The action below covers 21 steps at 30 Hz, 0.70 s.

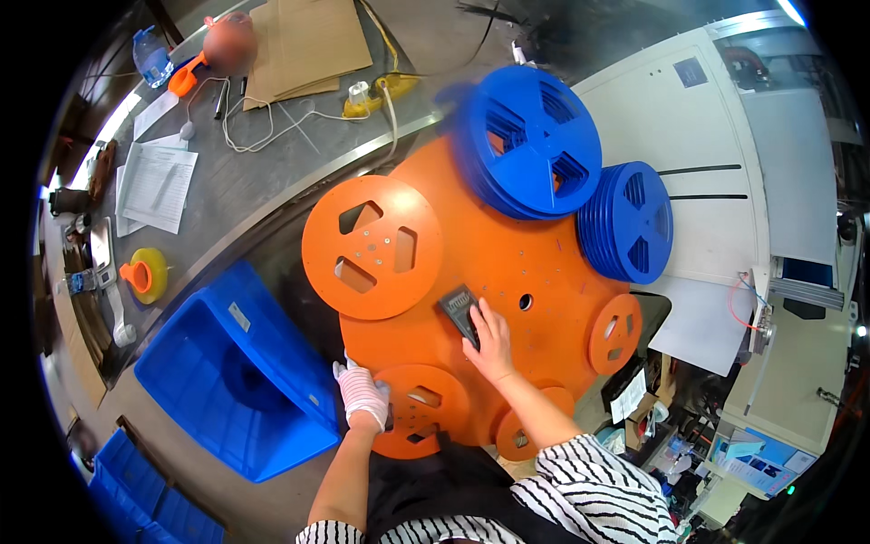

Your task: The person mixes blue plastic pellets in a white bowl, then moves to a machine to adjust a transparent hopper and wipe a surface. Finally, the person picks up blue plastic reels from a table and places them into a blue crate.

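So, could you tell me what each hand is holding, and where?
Right hand grips a dark scanner-like device by its lower end. Gloved left hand grips the big orange reel's edge.

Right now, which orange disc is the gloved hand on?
The small orange disc at the near edge, under the gloved left hand. The large disc and right-side disc lie untouched.

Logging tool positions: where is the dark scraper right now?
Head view, centre: the dark scraper is under the right hand, on the big orange disc.
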{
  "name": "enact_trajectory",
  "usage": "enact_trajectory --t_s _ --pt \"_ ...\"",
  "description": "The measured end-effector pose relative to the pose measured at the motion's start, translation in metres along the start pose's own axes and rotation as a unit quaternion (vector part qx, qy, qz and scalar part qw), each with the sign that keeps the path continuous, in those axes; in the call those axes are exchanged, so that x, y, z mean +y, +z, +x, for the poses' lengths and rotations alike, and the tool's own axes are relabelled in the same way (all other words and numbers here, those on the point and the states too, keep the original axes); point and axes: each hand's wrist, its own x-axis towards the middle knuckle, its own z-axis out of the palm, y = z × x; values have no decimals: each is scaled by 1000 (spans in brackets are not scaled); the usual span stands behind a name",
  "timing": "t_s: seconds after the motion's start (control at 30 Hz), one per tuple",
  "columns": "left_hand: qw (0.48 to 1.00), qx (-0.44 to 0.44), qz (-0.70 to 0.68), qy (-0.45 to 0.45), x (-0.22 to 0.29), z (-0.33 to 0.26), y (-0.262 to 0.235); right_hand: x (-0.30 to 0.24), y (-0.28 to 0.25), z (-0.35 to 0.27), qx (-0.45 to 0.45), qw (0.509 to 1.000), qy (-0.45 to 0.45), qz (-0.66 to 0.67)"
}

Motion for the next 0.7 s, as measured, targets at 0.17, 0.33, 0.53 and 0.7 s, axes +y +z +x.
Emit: enact_trajectory --t_s 0.17,0.33,0.53,0.7 --pt "1000 -6 -16 9 2 4 -12 -10 -11 52 33 999 -12 -8" --pt "999 -14 -43 -10 2 6 -15 -17 -86 268 253 963 31 87" --pt "998 9 -61 -7 1 3 -16 13 -90 387 -79 900 346 254" --pt "999 -39 -23 -15 0 4 -19 55 -26 369 -44 949 285 128"
